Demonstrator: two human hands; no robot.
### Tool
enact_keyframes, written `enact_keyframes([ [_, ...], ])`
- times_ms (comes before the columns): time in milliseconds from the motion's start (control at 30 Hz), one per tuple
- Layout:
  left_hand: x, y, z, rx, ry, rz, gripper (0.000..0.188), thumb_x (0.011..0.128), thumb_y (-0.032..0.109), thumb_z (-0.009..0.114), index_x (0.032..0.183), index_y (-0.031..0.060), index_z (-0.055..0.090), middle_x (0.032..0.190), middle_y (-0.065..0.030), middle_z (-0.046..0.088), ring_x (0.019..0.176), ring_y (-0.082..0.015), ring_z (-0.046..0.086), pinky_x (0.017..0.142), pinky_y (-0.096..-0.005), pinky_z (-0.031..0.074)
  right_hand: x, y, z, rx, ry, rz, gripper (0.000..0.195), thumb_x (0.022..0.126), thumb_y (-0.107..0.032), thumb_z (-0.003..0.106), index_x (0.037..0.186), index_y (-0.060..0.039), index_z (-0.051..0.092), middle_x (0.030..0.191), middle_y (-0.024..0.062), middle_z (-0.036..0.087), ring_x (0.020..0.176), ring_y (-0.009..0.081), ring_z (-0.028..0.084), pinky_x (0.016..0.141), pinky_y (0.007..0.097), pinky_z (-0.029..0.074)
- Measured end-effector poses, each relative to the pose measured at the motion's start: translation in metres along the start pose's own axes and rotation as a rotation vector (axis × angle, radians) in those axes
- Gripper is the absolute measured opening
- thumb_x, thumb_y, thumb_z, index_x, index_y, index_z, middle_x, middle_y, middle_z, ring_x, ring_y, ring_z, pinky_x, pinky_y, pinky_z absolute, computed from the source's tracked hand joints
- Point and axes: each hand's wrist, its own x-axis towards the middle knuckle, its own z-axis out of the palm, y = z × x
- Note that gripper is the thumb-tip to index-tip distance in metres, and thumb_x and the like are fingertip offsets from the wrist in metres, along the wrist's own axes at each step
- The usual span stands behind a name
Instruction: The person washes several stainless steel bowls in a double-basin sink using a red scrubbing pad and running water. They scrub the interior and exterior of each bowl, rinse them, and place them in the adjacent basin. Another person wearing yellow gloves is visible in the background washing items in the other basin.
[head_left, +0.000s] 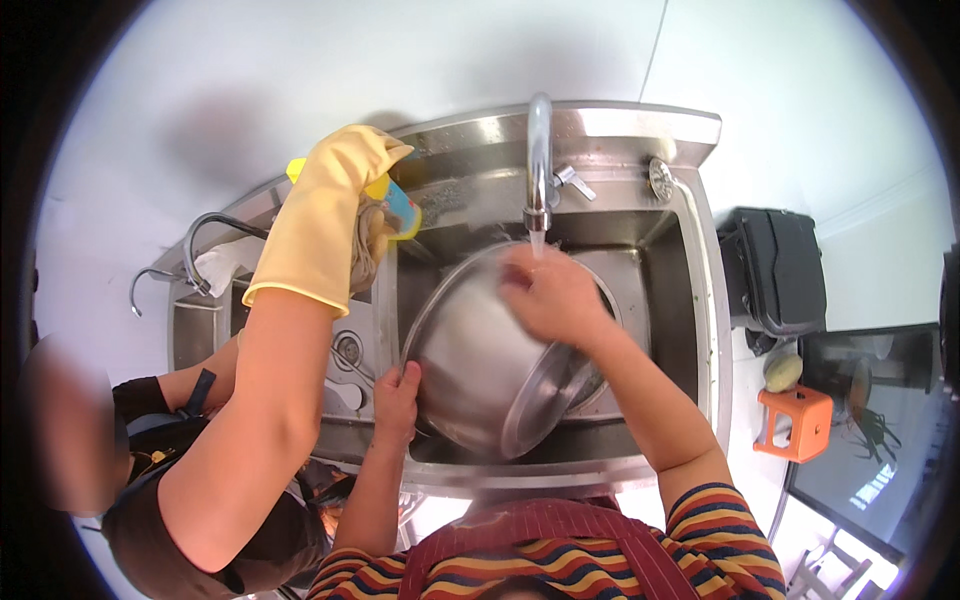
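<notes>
A large stainless steel bowl (469, 337) leans on its side in the sink basin (667, 300). My left hand (396, 397) grips its rim at the left, thumb on top. Over the bowl's upper right part is my right hand (555, 292), blurred by motion, under the running water of the chrome faucet (539, 150). Its fingers are too blurred to show whether they hold anything. Another round metal rim (609, 296) shows behind my right wrist, partly hidden by my arm and the bowl.
At the left, a co-worker's yellow rubber glove (330, 195) reaches over the sink divider, by a yellow and blue container (401, 206) and a grey-brown cloth (367, 244). A second faucet (196, 255) stands further left. A black bin (776, 270) and an orange stool (799, 424) are at the right.
</notes>
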Motion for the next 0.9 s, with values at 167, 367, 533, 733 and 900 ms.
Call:
enact_keyframes([
  [167, -0.01, 0.021, 0.021, -0.013, -0.07, 0.001, 0.031, 0.094, 0.031, 0.062, 0.077, 0.0055, 0.058, 0.071, 0.0083, 0.047, 0.066, -0.0033, 0.037, 0.056, -0.0205, 0.03, -0.024, -0.055, 0.008, -0.051, -0.21, -0.611, 0.023, 0.071, -0.022, 0.067, 0.092, -0.0118, 0.066, 0.093, 0.0078, 0.066, 0.09, 0.0289, 0.063, 0.078, 0.0415, 0.05],
  [367, -0.001, 0.007, -0.003, -0.032, -0.05, 0.025, 0.028, 0.095, 0.03, 0.06, 0.091, 0.0032, 0.064, 0.08, 0.005, 0.058, 0.072, -0.0045, 0.047, 0.064, -0.0215, 0.039, 0.027, 0.026, -0.018, 0.564, -0.369, 0.348, 0.035, 0.083, -0.031, 0.064, 0.111, -0.0109, 0.064, 0.093, 0.0027, 0.065, 0.085, 0.013, 0.059, 0.075, 0.0276, 0.05],
  [533, 0.0, 0.008, 0.006, -0.183, -0.034, -0.08, 0.033, 0.095, 0.034, 0.059, 0.101, 0.0018, 0.063, 0.095, -0.0009, 0.065, 0.086, -0.0103, 0.057, 0.081, -0.0258, 0.045, -0.047, 0.174, 0.044, 1.133, -0.139, 0.828, 0.037, 0.09, -0.029, 0.057, 0.122, -0.011, 0.057, 0.105, 0.0061, 0.063, 0.097, 0.0187, 0.059, 0.078, 0.0367, 0.051],
  [733, -0.007, -0.002, -0.003, -0.359, 0.071, -0.304, 0.047, 0.096, 0.042, 0.053, 0.115, -0.0004, 0.057, 0.113, -0.0094, 0.062, 0.103, -0.0199, 0.058, 0.093, -0.0342, 0.045, -0.117, 0.16, 0.105, 1.123, 0.385, 0.902, 0.031, 0.093, -0.025, 0.055, 0.121, -0.0106, 0.058, 0.112, 0.0064, 0.062, 0.105, 0.0193, 0.057, 0.09, 0.0339, 0.047],
  [900, -0.017, -0.009, 0.003, -0.373, 0.107, -0.37, 0.053, 0.097, 0.048, 0.048, 0.125, 0.004, 0.054, 0.126, -0.0092, 0.057, 0.115, -0.0249, 0.054, 0.099, -0.042, 0.043, -0.079, 0.133, 0.067, 0.4, 0.453, 0.52, 0.027, 0.09, -0.016, 0.058, 0.115, -0.0065, 0.062, 0.11, 0.0099, 0.064, 0.098, 0.0225, 0.06, 0.088, 0.0322, 0.046],
])
